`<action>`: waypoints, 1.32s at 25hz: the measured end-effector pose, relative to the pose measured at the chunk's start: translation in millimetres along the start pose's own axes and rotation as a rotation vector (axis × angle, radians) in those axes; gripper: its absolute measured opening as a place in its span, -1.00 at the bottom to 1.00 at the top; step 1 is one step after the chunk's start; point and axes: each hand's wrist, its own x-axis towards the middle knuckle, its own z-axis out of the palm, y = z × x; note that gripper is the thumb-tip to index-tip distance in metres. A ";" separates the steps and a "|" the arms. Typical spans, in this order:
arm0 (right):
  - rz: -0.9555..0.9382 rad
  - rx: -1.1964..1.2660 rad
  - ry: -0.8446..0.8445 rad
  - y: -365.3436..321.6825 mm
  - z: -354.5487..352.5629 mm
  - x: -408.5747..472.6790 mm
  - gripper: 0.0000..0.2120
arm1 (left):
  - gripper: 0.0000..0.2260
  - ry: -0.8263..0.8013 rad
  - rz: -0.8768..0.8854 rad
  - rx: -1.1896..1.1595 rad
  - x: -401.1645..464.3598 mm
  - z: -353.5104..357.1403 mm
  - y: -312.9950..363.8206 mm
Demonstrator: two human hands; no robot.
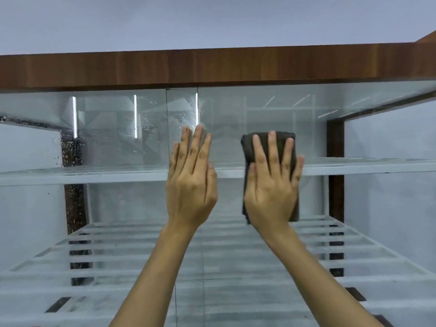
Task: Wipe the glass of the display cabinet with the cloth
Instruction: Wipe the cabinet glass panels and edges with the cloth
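The display cabinet has sliding glass panes (122,138) under a brown wooden top (212,67). My right hand (271,182) lies flat with fingers spread, pressing a folded dark grey cloth (286,138) against the right pane. The cloth shows above the fingertips and along both sides of the palm. My left hand (191,182) rests flat and bare on the glass just left of it, near the overlap of the two panes (181,107). Water droplets speckle the left pane.
Behind the glass run a white shelf (94,175) and a lower slatted white shelf (236,267). Dark wooden uprights (335,147) frame the right side, a speckled dark post (73,166) the left. A pale wall rises above the cabinet.
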 end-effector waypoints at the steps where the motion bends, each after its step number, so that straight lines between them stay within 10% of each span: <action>1: -0.011 0.021 -0.012 -12.3 3.0 -3.8 -0.55 | -0.58 0.002 -0.001 0.003 -0.1 -0.6 0.8; 6: -0.309 -0.043 -0.266 30.4 -29.4 -123.5 -0.56 | -0.57 -0.065 0.008 -0.046 -29.4 1.9 22.9; 13: 0.102 -0.060 -0.004 88.5 -33.3 -12.6 -0.56 | -0.55 -0.156 0.040 0.018 -56.5 39.7 73.2; 19: -0.227 -0.087 -0.230 142.7 -65.8 -103.4 -0.55 | -0.55 -0.129 0.040 0.161 -60.3 43.2 73.7; 25: 0.291 -0.087 0.048 162.5 -54.9 3.7 -0.55 | -0.55 -0.141 0.009 0.213 -58.4 46.0 76.3; 30: -0.229 -0.014 -0.234 120.4 -54.5 -78.9 -0.54 | -0.52 -0.135 -0.228 0.187 -66.2 50.4 115.4; 33: -0.202 -0.067 -0.254 194.0 -84.4 -106.0 -0.54 | -0.51 -0.160 -0.188 0.106 -83.9 63.0 161.7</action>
